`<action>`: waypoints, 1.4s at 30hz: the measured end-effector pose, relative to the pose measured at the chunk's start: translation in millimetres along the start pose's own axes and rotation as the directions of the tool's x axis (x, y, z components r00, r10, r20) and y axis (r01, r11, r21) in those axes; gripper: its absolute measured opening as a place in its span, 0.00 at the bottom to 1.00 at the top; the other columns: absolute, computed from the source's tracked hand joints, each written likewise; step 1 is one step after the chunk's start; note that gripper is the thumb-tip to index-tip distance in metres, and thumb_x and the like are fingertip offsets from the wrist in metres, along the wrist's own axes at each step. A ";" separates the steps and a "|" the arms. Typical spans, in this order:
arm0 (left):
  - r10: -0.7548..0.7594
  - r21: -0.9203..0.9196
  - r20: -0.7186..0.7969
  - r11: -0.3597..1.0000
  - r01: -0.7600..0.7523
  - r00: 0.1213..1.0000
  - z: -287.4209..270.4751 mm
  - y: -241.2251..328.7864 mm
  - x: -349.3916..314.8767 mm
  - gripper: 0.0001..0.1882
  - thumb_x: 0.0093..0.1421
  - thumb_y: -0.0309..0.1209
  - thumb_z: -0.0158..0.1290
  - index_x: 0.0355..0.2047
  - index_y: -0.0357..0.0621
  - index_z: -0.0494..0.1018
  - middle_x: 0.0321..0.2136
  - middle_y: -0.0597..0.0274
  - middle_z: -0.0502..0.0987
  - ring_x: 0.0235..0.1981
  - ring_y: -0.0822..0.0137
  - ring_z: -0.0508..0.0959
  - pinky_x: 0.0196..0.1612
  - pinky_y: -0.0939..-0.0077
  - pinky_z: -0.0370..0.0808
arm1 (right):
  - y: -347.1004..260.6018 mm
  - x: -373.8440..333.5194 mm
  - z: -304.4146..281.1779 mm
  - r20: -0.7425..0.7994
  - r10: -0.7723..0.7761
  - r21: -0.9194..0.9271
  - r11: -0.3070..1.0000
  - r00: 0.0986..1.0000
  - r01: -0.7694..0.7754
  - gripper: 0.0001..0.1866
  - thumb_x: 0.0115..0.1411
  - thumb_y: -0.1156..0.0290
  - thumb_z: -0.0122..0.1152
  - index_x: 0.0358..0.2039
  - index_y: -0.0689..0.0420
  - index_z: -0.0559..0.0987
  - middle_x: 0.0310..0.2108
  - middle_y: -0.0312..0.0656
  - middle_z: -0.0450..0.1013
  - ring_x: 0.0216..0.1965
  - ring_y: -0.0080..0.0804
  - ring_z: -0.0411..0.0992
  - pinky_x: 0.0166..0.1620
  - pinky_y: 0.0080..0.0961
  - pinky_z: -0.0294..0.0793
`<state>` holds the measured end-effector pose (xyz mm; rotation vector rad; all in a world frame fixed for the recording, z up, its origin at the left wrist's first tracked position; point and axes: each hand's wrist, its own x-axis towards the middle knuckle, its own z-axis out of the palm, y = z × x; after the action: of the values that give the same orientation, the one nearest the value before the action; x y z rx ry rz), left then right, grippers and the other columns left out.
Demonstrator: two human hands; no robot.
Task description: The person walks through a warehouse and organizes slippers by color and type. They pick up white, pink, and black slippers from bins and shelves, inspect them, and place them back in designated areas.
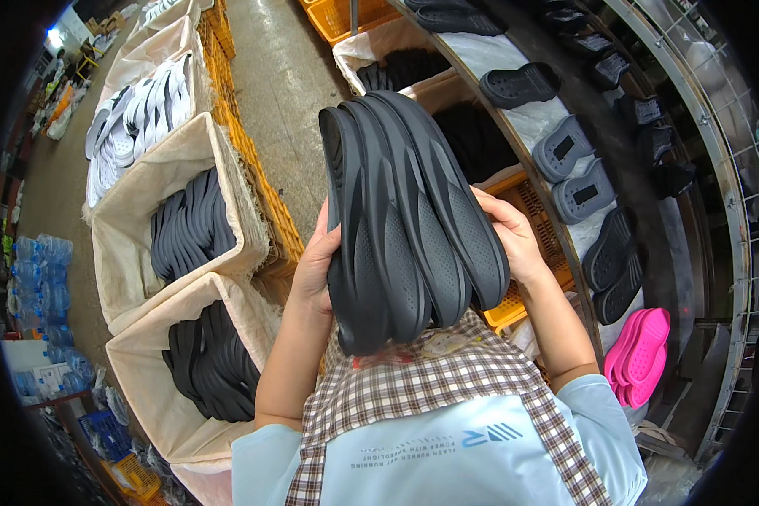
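Observation:
In front of my chest I hold a stack of several black foam shoe soles (405, 211), nested side by side with their long edges upright. My left hand (317, 263) is closed on the left side of the stack, thumb on the near face. On the opposite side my right hand (511, 234) grips the outermost sole, its fingertips partly hidden behind it. A checked apron (396, 384) lies just below the stack.
To the left stand cloth-lined baskets with dark soles (196, 223), black soles (215, 361) and white soles (143, 110). A shelf on the right bears grey soles (584, 192), black soles (611, 261) and pink soles (637, 358). Yellow crates (535, 215) sit beneath it.

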<state>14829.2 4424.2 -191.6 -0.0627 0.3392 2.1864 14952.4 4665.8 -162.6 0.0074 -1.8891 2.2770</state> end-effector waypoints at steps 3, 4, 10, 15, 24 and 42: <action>0.037 0.104 0.035 0.994 -0.040 0.999 2.0 1.2 -1.1 0.37 0.61 0.21 0.46 0.66 0.48 0.41 0.57 0.48 0.62 0.53 0.58 0.71 0.49 0.65 0.77 | 1.2 -4.0 6.2 -0.037 0.030 0.068 0.997 0.999 -0.028 0.23 0.55 0.81 0.46 0.53 0.61 0.72 0.60 0.46 0.62 0.56 0.33 0.66 0.58 0.29 0.65; 0.040 0.110 0.042 0.993 -0.044 0.998 2.1 1.5 -1.3 0.37 0.60 0.22 0.46 0.66 0.48 0.41 0.57 0.48 0.61 0.53 0.58 0.71 0.49 0.65 0.77 | 1.3 -4.8 7.8 -0.058 0.041 0.062 0.997 0.997 -0.038 0.26 0.51 0.85 0.42 0.52 0.62 0.72 0.61 0.46 0.60 0.56 0.33 0.66 0.58 0.28 0.66; 0.058 0.169 0.100 0.983 -0.074 0.993 5.0 1.8 -0.7 0.39 0.59 0.22 0.49 0.66 0.48 0.40 0.58 0.49 0.61 0.53 0.58 0.71 0.51 0.64 0.75 | 3.3 -9.1 11.3 -0.092 0.039 0.098 0.995 0.995 -0.030 0.22 0.54 0.84 0.44 0.51 0.62 0.72 0.58 0.45 0.63 0.54 0.32 0.67 0.57 0.28 0.66; 0.095 0.252 0.119 0.960 -0.122 0.988 12.7 1.5 -1.8 0.40 0.57 0.23 0.52 0.65 0.47 0.42 0.57 0.51 0.62 0.54 0.58 0.70 0.52 0.63 0.73 | 4.2 -12.0 10.5 -0.106 0.091 0.094 0.992 0.990 -0.081 0.28 0.47 0.87 0.37 0.51 0.65 0.71 0.62 0.48 0.57 0.58 0.36 0.64 0.59 0.31 0.65; 0.094 0.333 0.066 0.936 -0.111 0.993 5.1 5.6 -2.4 0.42 0.51 0.27 0.61 0.62 0.42 0.49 0.53 0.52 0.66 0.51 0.59 0.72 0.51 0.65 0.74 | 12.0 -11.5 17.8 -0.081 0.068 0.199 0.979 0.994 -0.050 0.24 0.57 0.60 0.54 0.51 0.60 0.68 0.58 0.47 0.61 0.58 0.34 0.60 0.61 0.33 0.57; 0.202 0.577 0.062 0.792 -0.200 0.977 -32.3 11.2 -10.6 0.53 0.41 0.36 0.69 0.63 0.43 0.49 0.56 0.60 0.64 0.57 0.63 0.65 0.59 0.68 0.61 | 43.2 -20.0 31.0 0.089 -0.065 0.065 0.996 0.994 0.059 0.30 0.49 0.67 0.67 0.48 0.54 0.60 0.67 0.57 0.41 0.67 0.44 0.45 0.65 0.37 0.43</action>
<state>14824.1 4401.0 -218.5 0.3281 1.0481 2.1937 14962.4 4625.3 -201.1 0.1790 -1.8329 2.3299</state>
